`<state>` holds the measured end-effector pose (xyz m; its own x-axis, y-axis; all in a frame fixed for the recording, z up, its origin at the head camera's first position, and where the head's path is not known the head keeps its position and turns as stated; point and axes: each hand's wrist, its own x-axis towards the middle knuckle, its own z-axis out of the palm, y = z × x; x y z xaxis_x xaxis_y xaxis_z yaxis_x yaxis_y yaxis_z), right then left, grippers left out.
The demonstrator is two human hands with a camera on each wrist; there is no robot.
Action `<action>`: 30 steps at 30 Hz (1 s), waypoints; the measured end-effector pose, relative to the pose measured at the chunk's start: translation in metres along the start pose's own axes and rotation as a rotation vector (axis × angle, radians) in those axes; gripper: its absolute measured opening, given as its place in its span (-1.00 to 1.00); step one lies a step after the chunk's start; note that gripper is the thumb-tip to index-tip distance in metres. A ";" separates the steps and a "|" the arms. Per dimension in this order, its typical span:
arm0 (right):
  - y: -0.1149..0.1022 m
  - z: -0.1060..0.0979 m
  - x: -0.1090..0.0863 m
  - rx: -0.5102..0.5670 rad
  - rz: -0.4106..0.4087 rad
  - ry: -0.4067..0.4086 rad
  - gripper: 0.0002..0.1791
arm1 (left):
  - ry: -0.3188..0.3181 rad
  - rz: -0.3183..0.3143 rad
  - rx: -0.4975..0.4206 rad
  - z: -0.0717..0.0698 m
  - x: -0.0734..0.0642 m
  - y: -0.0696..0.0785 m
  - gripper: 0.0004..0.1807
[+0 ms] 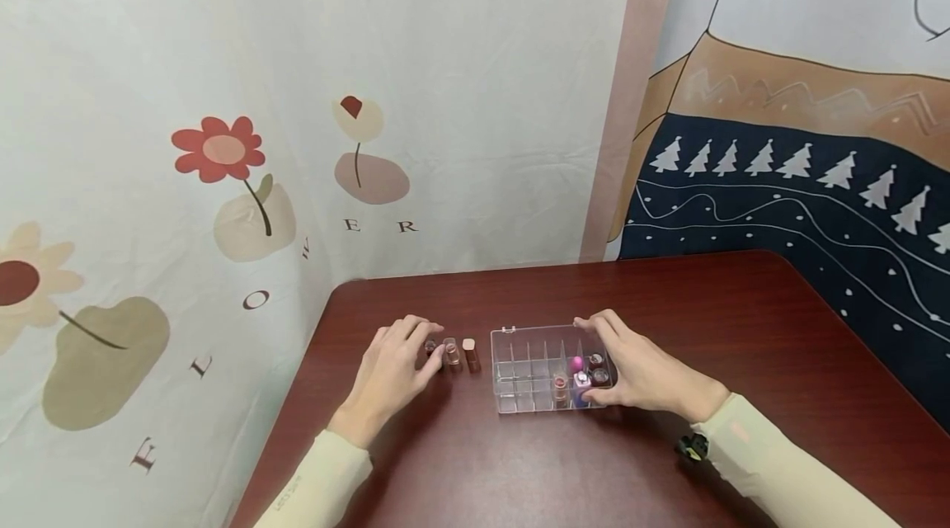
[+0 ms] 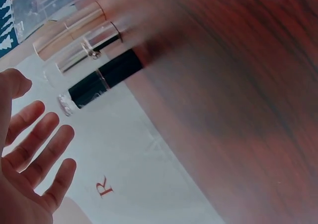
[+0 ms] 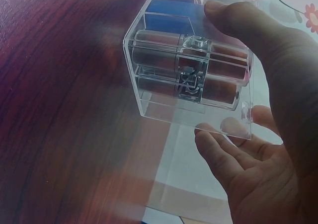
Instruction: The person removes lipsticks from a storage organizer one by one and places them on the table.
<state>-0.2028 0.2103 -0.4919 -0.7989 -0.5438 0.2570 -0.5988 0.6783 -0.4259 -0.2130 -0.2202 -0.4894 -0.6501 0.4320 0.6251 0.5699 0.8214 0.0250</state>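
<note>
Gripping box (image 1: 519, 375) w/ R hand (image 1: 631, 363), thumb on near side, fingers at far. Holding L hand (image 1: 397, 363) w/ fingers apart, just beside 3 upright tubes (image 1: 452, 355), L of box. Noting clear plastic, rect. cells; slim blk, clear, copper tubes; glossy red-brn table (image 1: 534, 470).

- Divided box (image 1: 517, 385): clear, smooth plastic observed.
- Black tube (image 2: 107, 79): smooth, glossy finish seen.
- Desk (image 1: 512, 470): glossy, wood-grained surface noted.
- Wall hanging (image 1: 482, 99): matt, creased cloth recorded.

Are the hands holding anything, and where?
The right hand grips the clear box by its right end, between thumb and fingers. The left hand holds nothing.
</note>
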 end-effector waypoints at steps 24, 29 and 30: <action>0.000 -0.001 0.000 -0.007 -0.032 0.009 0.20 | 0.013 0.106 -0.074 0.001 0.018 0.046 -0.68; 0.000 -0.002 -0.001 -0.010 -0.029 -0.001 0.24 | -0.011 0.126 -0.072 0.005 0.021 0.057 -0.69; 0.000 -0.002 0.000 -0.009 -0.024 -0.004 0.25 | -0.013 0.129 -0.073 0.006 0.022 0.059 -0.69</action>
<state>-0.2026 0.2118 -0.4902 -0.7837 -0.5625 0.2634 -0.6187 0.6692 -0.4116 -0.1966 -0.1601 -0.4785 -0.5752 0.5372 0.6169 0.6835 0.7299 0.0018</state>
